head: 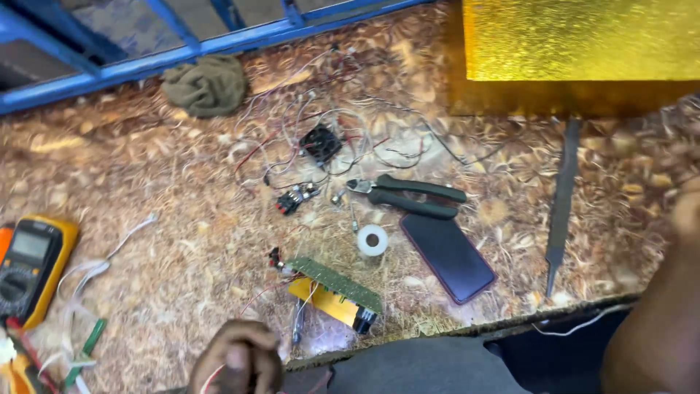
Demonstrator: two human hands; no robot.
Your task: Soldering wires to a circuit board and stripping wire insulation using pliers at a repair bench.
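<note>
1. Our left hand (237,359) sits low at the near edge of the worktop (168,219). Its grip is curled closed around thin red and white wires (251,300), pinched so the strands run up and away from the fingers.
2. Those wires lead to the green circuit board (334,283), which lies just beyond the grip and a little to its right, resting tilted on a yellow part (324,300) so its connections stay reachable.
3. Further out from the grip lie a roll of white tape (372,239), a dark phone (448,257) face up, and green-handled pliers (408,195), all within easy reach.
4. Well beyond them sit a small black fan (321,143) amid loose leads, and a long metal file (561,197) far to the right.
5. A yellow multimeter (30,264) lies far left of the grip, partly cut off by the frame.
6. Our right arm (656,321) enters at the right edge; its hand is out of frame, so we cannot tell its grip.
7. The fingertips of the left hand are cut off below, so exactly how the wires are held stays unclear.
</note>
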